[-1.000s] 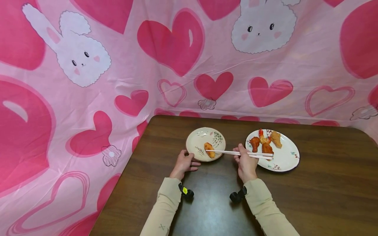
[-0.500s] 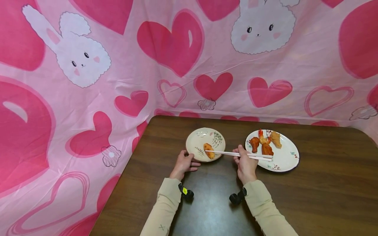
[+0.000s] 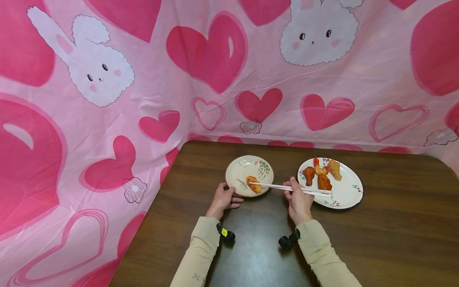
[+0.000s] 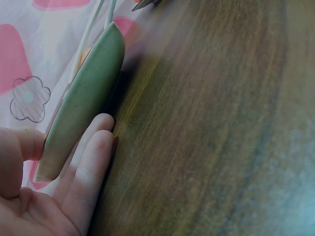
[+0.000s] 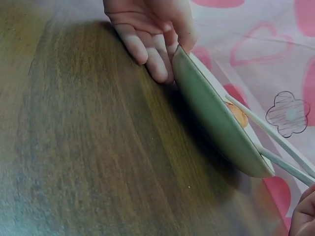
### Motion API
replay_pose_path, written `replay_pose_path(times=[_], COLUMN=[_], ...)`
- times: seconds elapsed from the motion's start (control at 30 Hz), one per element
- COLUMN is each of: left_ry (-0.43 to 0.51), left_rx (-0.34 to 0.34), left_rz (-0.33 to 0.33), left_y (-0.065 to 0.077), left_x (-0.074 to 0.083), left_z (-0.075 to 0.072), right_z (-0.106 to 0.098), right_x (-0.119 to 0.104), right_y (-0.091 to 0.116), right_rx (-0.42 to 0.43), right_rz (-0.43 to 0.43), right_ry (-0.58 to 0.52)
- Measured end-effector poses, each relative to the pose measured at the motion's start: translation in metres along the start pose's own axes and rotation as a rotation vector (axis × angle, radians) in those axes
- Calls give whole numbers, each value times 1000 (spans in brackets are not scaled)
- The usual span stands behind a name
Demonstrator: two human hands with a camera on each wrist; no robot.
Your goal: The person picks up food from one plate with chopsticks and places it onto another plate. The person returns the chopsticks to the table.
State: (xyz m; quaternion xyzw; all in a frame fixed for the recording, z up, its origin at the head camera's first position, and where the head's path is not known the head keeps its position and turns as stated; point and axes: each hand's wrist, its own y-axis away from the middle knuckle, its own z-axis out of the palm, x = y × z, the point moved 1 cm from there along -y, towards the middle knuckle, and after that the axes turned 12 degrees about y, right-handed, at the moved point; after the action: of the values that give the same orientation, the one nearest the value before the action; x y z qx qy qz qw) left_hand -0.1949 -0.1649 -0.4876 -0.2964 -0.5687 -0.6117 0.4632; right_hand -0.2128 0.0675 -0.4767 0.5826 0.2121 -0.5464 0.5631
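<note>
My left hand [image 3: 223, 200] pinches the near-left rim of a small round cream plate [image 3: 239, 165], thumb at the rim and fingers beneath. In the left wrist view, the plate's green underside [image 4: 88, 98] shows between thumb and fingers. On the plate lies a curved orange-yellow piece of food [image 3: 255, 188] with browned patches. My right hand [image 3: 299, 203] holds a pair of pale chopsticks [image 3: 274, 186], their tips at that piece. In the right wrist view, one chopstick [image 5: 270, 129] reaches past the food and the other [image 5: 288, 167] crosses the plate's rim.
Right of my right hand is a white oval plate [image 3: 349, 195] bearing a drumstick [image 3: 309, 175], a shrimp [image 3: 320, 170], a browned wing piece [image 3: 324, 182] and a battered fried piece [image 3: 335, 169]. A pink heart-and-rabbit cloth [image 3: 208, 119] stands behind the brown table [image 3: 394, 215].
The orange-yellow piece has turned and shifted slightly left and nearer on the round plate. The chopsticks' rear ends have dropped a little. My left hand stays at the rim.
</note>
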Motion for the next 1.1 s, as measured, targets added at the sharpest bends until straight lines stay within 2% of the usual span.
replay_pose_path(times=[0.37, 0.83, 1.1], left_ry=[-8, 0, 2], left_rx=[28, 33, 26], left_rz=[10, 2, 12], left_y=[-2, -5, -4], left_x=[-3, -7, -5], left_z=[2, 0, 1], right_z=[-5, -9, -14], right_x=[-3, -10, -17], right_y=[1, 6, 8], right_rx=[-15, -29, -60], right_rz=[16, 35, 35], right_ry=[-61, -39, -118])
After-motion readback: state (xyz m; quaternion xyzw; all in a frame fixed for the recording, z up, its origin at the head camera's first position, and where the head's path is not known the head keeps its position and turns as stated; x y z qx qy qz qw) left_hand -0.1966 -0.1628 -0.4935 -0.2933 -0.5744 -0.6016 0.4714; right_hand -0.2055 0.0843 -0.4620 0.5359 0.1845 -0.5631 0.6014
